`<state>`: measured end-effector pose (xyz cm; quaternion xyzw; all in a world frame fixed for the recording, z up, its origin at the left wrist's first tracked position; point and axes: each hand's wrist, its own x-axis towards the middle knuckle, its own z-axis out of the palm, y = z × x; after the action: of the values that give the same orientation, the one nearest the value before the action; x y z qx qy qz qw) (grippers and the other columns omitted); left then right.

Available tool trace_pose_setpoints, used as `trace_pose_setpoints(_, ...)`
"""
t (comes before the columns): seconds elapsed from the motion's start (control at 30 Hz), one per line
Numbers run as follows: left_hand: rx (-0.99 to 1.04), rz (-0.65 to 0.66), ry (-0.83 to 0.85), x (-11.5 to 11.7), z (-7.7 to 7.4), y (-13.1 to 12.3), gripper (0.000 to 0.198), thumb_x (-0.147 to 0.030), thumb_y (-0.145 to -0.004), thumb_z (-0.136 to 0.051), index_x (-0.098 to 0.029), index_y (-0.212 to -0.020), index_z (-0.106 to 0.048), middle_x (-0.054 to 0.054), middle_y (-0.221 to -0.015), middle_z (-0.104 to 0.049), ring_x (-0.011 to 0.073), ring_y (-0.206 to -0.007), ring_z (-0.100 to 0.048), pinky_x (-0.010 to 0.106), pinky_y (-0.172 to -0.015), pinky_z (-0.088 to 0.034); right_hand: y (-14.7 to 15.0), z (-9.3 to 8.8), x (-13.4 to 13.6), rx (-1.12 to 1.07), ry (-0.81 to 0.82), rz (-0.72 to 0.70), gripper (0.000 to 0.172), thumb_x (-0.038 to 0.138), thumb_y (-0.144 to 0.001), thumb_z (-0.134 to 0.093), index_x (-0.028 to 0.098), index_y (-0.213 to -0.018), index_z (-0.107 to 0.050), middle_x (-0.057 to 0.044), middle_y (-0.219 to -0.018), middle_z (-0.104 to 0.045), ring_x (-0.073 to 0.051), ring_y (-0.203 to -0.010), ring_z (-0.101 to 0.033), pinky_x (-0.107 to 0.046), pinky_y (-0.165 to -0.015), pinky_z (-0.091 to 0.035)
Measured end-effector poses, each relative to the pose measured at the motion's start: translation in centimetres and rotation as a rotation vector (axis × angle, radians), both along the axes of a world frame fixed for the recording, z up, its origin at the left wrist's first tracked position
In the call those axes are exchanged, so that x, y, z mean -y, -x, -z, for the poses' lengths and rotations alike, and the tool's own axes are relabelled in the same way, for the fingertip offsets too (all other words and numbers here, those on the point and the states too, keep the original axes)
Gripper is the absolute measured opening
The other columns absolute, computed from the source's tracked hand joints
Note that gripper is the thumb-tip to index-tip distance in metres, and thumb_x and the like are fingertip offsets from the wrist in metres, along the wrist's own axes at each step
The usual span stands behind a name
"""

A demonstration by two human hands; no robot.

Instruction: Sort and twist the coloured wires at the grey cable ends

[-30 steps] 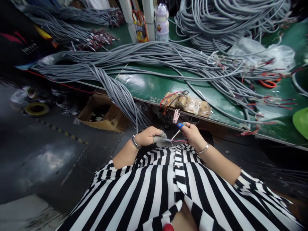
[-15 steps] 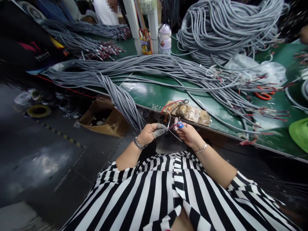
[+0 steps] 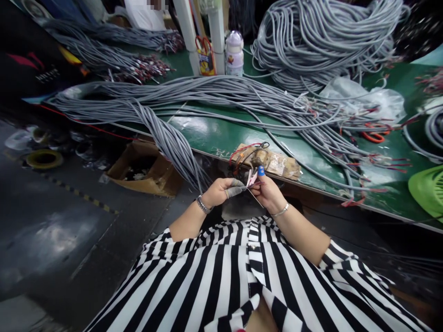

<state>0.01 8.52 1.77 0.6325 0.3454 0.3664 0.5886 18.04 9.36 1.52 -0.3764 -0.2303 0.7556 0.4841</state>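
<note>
My left hand (image 3: 221, 190) is closed in a pinch at the table's front edge, grey covers on its thumb and forefinger. Thin dark red wires (image 3: 255, 184) run between its fingertips and my right hand (image 3: 269, 191). That hand is curled round the wires, its thumb raised and capped with a blue wrap (image 3: 261, 170). A small pale pink piece (image 3: 251, 178) sticks up between the hands; its kind is unclear. From the left fingertips a thin, straight metallic strip (image 3: 255, 197) slants down below the right fingers; which hand grips it is hard to see.
A taped board (image 3: 282, 166) lies just beyond my hands on the green table (image 3: 221, 131). Grey cable bundles (image 3: 207, 94) cross it, one hanging over the edge. Orange-handled scissors (image 3: 374, 133), a bottle (image 3: 234, 55) and a green basket (image 3: 427, 189) stand around. A cardboard box (image 3: 141, 170) sits below.
My right thumb has lifted upright, and the pink piece has tilted. My left hand has moved slightly right, closer to the right hand. The whole view has shifted a little.
</note>
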Motion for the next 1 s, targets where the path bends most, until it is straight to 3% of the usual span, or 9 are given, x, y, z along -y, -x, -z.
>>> trace_pose_setpoints(0.27, -0.053, 0.062, 0.006, 0.0, 0.6, -0.2, 0.041, -0.048, -0.074, -0.074, -0.011, -0.090, -0.073, 0.007, -0.082, -0.073, 0.0153, -0.075, -0.065, 0.025, -0.075, -0.051, 0.7, 0.1, 0.3, 0.020, -0.013, 0.108, 0.056, 0.065, -0.063, -0.075, 0.017, -0.062, -0.047, 0.009, -0.046, -0.036, -0.002, -0.039, -0.019, -0.016, -0.033, -0.013)
trace_pose_setpoints(0.53, -0.082, 0.188, 0.050, 1.0, 0.0, 1.0, 0.037, -0.043, -0.079, -0.071, -0.009, -0.092, -0.074, 0.010, -0.084, -0.073, 0.0159, -0.076, -0.066, 0.025, -0.073, -0.052, -0.3, 1.4, 1.4, -0.079, 0.103, -0.053, 0.063, 0.080, -0.066, -0.059, 0.020, -0.065, -0.040, 0.004, -0.058, -0.050, -0.003, -0.039, -0.024, -0.016, -0.033, -0.011)
trace_pose_setpoints(0.73, -0.068, 0.183, 0.086, 2.7, -0.6, 2.1, 0.037, -0.043, -0.080, -0.070, -0.009, -0.093, -0.074, 0.011, -0.082, -0.074, 0.0160, -0.071, -0.067, 0.024, -0.068, -0.053, -1.6, 2.8, 1.6, -0.052, 0.085, -0.100, 0.064, 0.081, -0.067, -0.056, 0.017, -0.072, -0.052, 0.001, -0.065, -0.057, -0.002, -0.040, -0.024, -0.015, -0.034, -0.012)
trace_pose_setpoints(0.9, -0.089, 0.326, 0.000, 4.2, -1.0, 2.8, 0.030, -0.037, -0.084, -0.067, -0.010, -0.092, -0.075, 0.012, -0.082, -0.075, 0.0182, -0.073, -0.070, 0.025, -0.069, -0.054, -2.0, 2.2, 1.8, -0.061, 0.080, -0.148, 0.061, 0.077, -0.069, -0.060, 0.017, -0.070, -0.051, 0.001, -0.065, -0.057, -0.002, -0.039, -0.020, -0.015, -0.034, -0.007)
trace_pose_setpoints(1.0, -0.105, 0.244, -0.051, 4.6, -1.1, 2.9, 0.030, -0.037, -0.084, -0.067, -0.010, -0.094, -0.075, 0.012, -0.083, -0.075, 0.0181, -0.073, -0.070, 0.024, -0.070, -0.055, -2.2, 1.4, 1.7, -0.069, 0.047, -0.190, 0.059, 0.076, -0.070, -0.060, 0.017, -0.074, -0.053, 0.002, -0.066, -0.058, -0.002, -0.039, -0.020, -0.015, -0.035, -0.005)
